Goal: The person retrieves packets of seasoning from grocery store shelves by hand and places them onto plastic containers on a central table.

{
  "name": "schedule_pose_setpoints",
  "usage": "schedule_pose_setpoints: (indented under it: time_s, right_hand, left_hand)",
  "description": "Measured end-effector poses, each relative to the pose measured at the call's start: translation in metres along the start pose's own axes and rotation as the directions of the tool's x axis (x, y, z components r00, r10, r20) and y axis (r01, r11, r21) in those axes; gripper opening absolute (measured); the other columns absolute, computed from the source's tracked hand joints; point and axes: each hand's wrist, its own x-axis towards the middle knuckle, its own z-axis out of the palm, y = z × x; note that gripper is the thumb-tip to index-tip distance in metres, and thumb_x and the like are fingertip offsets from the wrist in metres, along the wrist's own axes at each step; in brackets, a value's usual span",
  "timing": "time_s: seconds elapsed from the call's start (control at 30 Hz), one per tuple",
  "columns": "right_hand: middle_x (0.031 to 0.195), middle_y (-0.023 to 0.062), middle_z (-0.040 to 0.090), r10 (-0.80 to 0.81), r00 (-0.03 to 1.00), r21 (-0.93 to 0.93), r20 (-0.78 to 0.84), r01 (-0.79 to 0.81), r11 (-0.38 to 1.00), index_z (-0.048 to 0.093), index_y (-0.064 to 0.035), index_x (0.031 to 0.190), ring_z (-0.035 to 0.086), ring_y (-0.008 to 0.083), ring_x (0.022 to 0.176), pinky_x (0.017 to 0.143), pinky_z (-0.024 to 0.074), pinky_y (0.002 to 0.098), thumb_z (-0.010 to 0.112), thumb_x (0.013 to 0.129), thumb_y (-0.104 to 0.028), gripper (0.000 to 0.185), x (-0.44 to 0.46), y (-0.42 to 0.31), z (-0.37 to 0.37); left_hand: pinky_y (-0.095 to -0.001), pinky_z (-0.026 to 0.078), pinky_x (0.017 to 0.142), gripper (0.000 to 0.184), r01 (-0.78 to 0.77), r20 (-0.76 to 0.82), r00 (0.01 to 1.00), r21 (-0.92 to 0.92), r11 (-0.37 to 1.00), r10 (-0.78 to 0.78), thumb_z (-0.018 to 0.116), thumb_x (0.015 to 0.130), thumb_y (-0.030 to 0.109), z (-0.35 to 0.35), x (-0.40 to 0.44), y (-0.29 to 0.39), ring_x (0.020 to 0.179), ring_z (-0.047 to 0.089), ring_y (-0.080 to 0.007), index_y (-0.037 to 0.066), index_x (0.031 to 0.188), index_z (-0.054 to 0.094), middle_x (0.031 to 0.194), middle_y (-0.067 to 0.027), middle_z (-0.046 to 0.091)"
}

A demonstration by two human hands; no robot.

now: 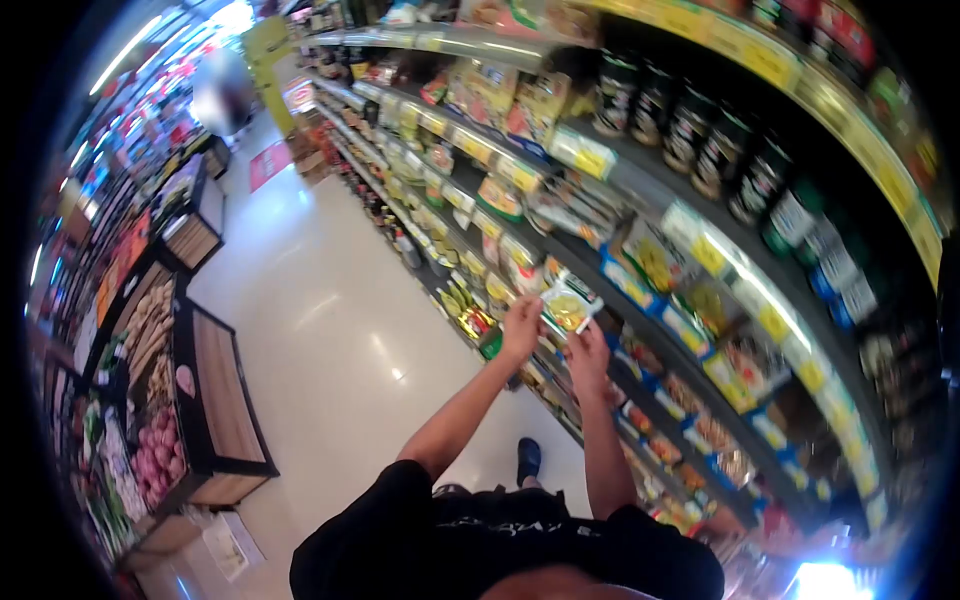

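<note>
Both of my hands hold a small packet (569, 304) with a green and white front and a yellowish food picture. My left hand (522, 328) is closed on its left edge. My right hand (588, 355) grips its lower right corner. The packet is held up in front of the shelves, at about the height of the middle rows. Its print is too small to read. Behind it, bagged goods (655, 255) lie on a shelf, partly hidden by the packet and my hands.
Tall shelving (640, 185) with yellow price tags runs along the right, holding dark-capped jars (690, 125) and packets. A pale shiny floor (330, 300) forms the aisle. Wooden produce bins (230, 380) with reddish vegetables (158, 455) stand left. A blurred person (222, 95) is far down the aisle.
</note>
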Motion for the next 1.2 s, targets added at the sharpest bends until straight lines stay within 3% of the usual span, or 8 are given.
schedule_pose_setpoints:
  time_s: [0.27, 0.3, 0.4, 0.6, 0.73, 0.83, 1.0, 1.2]
  right_hand:
    - [0.083, 0.0003, 0.058, 0.087, 0.988, -0.190, -0.126, -0.111, 0.976, 0.063, -0.0018, 0.093, 0.050, 0.0105, 0.066, 0.057, 0.0404, 0.0269, 0.062, 0.094, -0.019, 0.017, 0.105, 0.033, -0.022]
    - [0.082, 0.0023, 0.058, 0.069, 0.996, -0.489, -0.062, -0.091, 0.868, 0.062, 0.0000, 0.092, 0.051, 0.0147, 0.069, 0.061, 0.0414, 0.0309, 0.060, 0.095, -0.024, 0.024, 0.115, 0.039, -0.033]
    - [0.088, 0.0116, 0.062, 0.009, 0.999, -0.750, 0.032, 0.018, 0.661, 0.064, 0.0027, 0.100, 0.056, 0.0264, 0.085, 0.078, 0.0444, 0.0386, 0.050, 0.097, -0.036, 0.041, 0.131, 0.067, -0.050]
    - [0.114, 0.0213, 0.065, -0.016, 0.996, -0.893, 0.086, 0.084, 0.442, 0.063, 0.0038, 0.114, 0.060, 0.0374, 0.104, 0.090, 0.0461, 0.0390, 0.048, 0.099, -0.031, 0.040, 0.124, 0.010, -0.030]
    - [0.129, 0.0205, 0.059, -0.038, 0.998, -0.634, -0.056, -0.006, 0.773, 0.060, 0.0037, 0.122, 0.058, 0.0327, 0.114, 0.091, 0.0446, 0.0389, 0.051, 0.098, -0.041, 0.051, 0.092, -0.013, -0.019]
    - [0.079, 0.0073, 0.059, -0.194, 0.974, -0.583, -0.113, 0.093, 0.807, 0.062, 0.0046, 0.112, 0.054, 0.0194, 0.071, 0.066, 0.0445, 0.0350, 0.068, 0.091, -0.030, 0.041, 0.073, 0.031, -0.023]
    - [0.075, 0.0021, 0.049, -0.107, 0.971, -0.422, 0.214, 0.190, 0.887, 0.048, -0.0008, 0.126, 0.047, 0.0145, 0.068, 0.064, 0.0428, 0.0329, 0.068, 0.089, -0.018, 0.045, -0.049, 0.055, 0.035]
    - [0.081, 0.0112, 0.064, 0.320, 0.380, -0.490, 0.868, 0.554, 0.673, 0.056, -0.0003, 0.118, 0.063, 0.0236, 0.074, 0.068, 0.0508, 0.0359, 0.074, 0.080, -0.028, 0.050, -0.254, 0.074, 0.150]
  left_hand:
    - [-0.0264, 0.050, 0.066, 0.022, -0.110, -0.036, 0.994, -0.201, 0.973, 0.105, 0.056, 0.094, 0.002, 0.055, 0.068, 0.002, 0.075, 0.060, -0.0126, 0.003, 0.116, 0.052, 0.086, -0.0053, 0.060]
    - [-0.0270, 0.049, 0.067, 0.020, -0.082, -0.049, 0.996, -0.199, 0.977, 0.073, 0.055, 0.093, 0.000, 0.062, 0.068, 0.011, 0.076, 0.059, -0.0118, 0.002, 0.113, 0.052, 0.085, -0.0050, 0.060]
    - [-0.0279, 0.050, 0.070, 0.023, -0.053, -0.105, 0.992, 0.154, 0.987, 0.070, 0.054, 0.091, 0.001, 0.058, 0.073, -0.002, 0.082, 0.058, -0.0111, 0.001, 0.114, 0.053, 0.092, -0.0028, 0.058]
    - [-0.0253, 0.045, 0.064, 0.029, -0.044, 0.052, 0.997, -0.207, 0.977, 0.056, 0.060, 0.094, 0.008, 0.023, 0.030, -0.015, 0.076, 0.055, -0.0096, 0.004, 0.120, 0.049, 0.092, -0.0018, 0.056]
    - [-0.0262, 0.049, 0.064, 0.025, 0.210, -0.035, 0.977, 0.028, 0.977, -0.209, 0.060, 0.093, 0.018, -0.065, -0.072, -0.061, 0.076, 0.059, -0.0108, 0.004, 0.113, 0.056, 0.088, -0.0038, 0.061]
    - [-0.0300, 0.052, 0.067, 0.025, 0.372, -0.300, 0.908, 0.257, 0.892, -0.293, 0.063, 0.090, 0.021, -0.133, -0.196, -0.082, 0.074, 0.061, -0.0129, 0.002, 0.106, 0.058, 0.084, -0.0052, 0.063]
    - [-0.0301, 0.051, 0.060, 0.022, 0.609, -0.569, 0.652, -0.001, 0.793, -0.501, 0.063, 0.083, 0.020, -0.217, -0.403, -0.106, 0.071, 0.064, -0.0159, 0.001, 0.095, 0.064, 0.083, -0.0078, 0.065]
    - [-0.0282, 0.050, 0.062, 0.025, 0.440, -0.741, 0.480, -0.259, 0.860, -0.469, 0.058, 0.088, 0.023, -0.241, -0.580, -0.087, 0.076, 0.063, -0.0155, 0.002, 0.100, 0.062, 0.090, -0.0070, 0.065]
